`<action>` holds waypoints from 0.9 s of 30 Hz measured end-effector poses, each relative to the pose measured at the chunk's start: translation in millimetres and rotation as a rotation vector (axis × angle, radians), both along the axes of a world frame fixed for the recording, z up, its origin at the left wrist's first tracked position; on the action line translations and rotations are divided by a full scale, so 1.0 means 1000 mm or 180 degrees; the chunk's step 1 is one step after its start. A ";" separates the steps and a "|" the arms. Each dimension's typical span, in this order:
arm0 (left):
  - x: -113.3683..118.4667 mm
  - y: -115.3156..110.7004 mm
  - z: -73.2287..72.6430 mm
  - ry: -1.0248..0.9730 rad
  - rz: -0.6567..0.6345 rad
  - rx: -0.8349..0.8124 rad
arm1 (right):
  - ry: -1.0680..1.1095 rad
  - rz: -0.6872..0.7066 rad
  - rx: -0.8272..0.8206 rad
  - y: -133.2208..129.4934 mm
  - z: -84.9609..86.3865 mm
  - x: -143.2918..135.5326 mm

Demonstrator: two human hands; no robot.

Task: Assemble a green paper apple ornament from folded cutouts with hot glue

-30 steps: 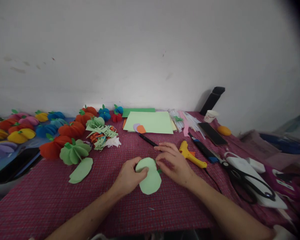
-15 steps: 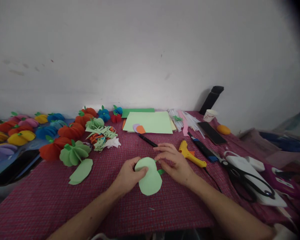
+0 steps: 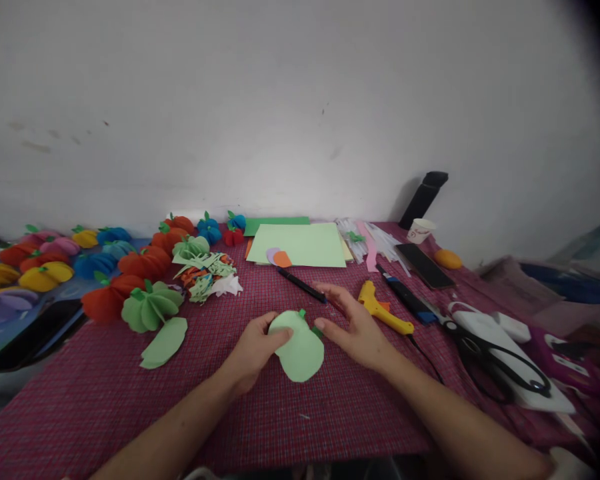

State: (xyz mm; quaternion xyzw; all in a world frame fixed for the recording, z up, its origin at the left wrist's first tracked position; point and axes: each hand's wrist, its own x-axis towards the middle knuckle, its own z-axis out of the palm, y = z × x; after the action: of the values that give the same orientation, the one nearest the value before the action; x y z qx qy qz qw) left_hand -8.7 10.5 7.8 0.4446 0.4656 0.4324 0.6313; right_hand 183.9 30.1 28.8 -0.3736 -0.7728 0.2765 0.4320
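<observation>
My left hand (image 3: pixel 255 347) pinches a light green paper pumpkin (image 3: pixel 303 353), its thumb lying across the front layer. Small dark green paper bits stick out at the pumpkin's top and right edge. Just right of it is my right hand (image 3: pixel 357 330), fingers apart and nothing in them; whether its thumb touches the green bit at the edge I cannot tell. A black pen (image 3: pixel 301 283) lies beyond, close to my right fingertips. To the right rests a yellow glue gun (image 3: pixel 383 310). Folded light green paper pieces (image 3: pixel 165 343) lie to the left.
Finished paper pumpkins (image 3: pixel 145 263) crowd the left side, beside a heap of paper scraps (image 3: pixel 205 277). Paper sheets (image 3: pixel 295 243) and clear glue sticks (image 3: pixel 383 243) lie at the back. On the right are a utility knife (image 3: pixel 405 297), black-handled scissors (image 3: pixel 495 357), a phone (image 3: pixel 425 265) and a paper cup (image 3: pixel 421 231).
My right hand has opened and drawn slightly away from the paper pumpkin's edge. The pumpkin has turned a little in my left hand, and a green tip now shows at its top.
</observation>
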 end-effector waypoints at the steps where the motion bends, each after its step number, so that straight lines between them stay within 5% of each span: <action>1: 0.000 0.001 0.000 -0.0083 0.0076 -0.0022 | 0.0076 0.0000 -0.0186 0.000 -0.001 0.000; 13: 0.003 0.001 0.002 -0.0585 0.0336 -0.0080 | 0.1270 0.0769 -0.2092 0.001 -0.017 -0.012; 27: 0.002 0.002 -0.004 -0.0265 0.0017 -0.0402 | 0.1436 0.0582 -0.2228 0.002 -0.022 -0.017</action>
State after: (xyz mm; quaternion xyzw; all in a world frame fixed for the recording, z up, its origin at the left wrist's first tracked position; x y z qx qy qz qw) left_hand -7.1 13.0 3.4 0.3843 0.4664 0.4220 0.6758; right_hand 167.1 31.8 7.0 -0.3579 -0.5484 0.6342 0.4110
